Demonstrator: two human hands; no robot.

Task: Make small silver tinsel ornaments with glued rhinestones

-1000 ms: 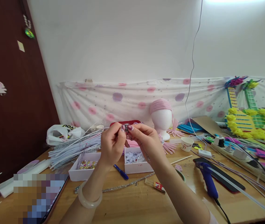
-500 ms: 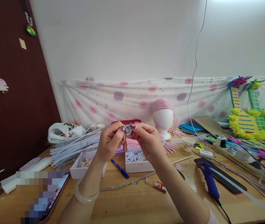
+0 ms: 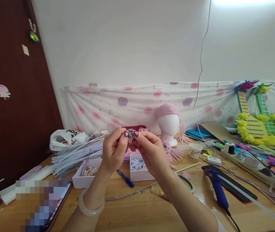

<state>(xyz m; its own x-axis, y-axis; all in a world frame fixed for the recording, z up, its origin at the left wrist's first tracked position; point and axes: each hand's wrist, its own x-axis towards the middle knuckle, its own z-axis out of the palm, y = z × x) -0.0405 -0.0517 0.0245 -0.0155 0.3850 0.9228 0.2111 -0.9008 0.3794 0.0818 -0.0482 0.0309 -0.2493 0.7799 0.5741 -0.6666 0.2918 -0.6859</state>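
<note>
Between both hands, above the middle of the table, is a small bunched piece of silver tinsel pipe cleaner [image 3: 131, 133]. My left hand [image 3: 115, 146] pinches its left side between thumb and fingers. On its right side my right hand [image 3: 150, 148] pinches it the same way, and a silver strand hangs down by that palm. Fingertips hide much of the piece. Below the hands, a longer silver tinsel stem [image 3: 127, 195] lies on the table. Behind them stand a white box with pale flower shapes [image 3: 137, 175] and a white box of gems [image 3: 80, 182].
A blue pen [image 3: 126, 178] lies between the boxes. Bundled pipe cleaners [image 3: 76, 156] fill the back left, above a phone [image 3: 57, 206]. A white foam head [image 3: 168, 125] stands behind. At right are a paper cup [image 3: 195, 150], scissors [image 3: 188, 183] and a blue glue gun [image 3: 217, 188].
The fingertips have drawn closer together around the silver piece, which now looks smaller and more covered. My right hand has shifted slightly left, and more of the scissors shows. The view has moved slightly.
</note>
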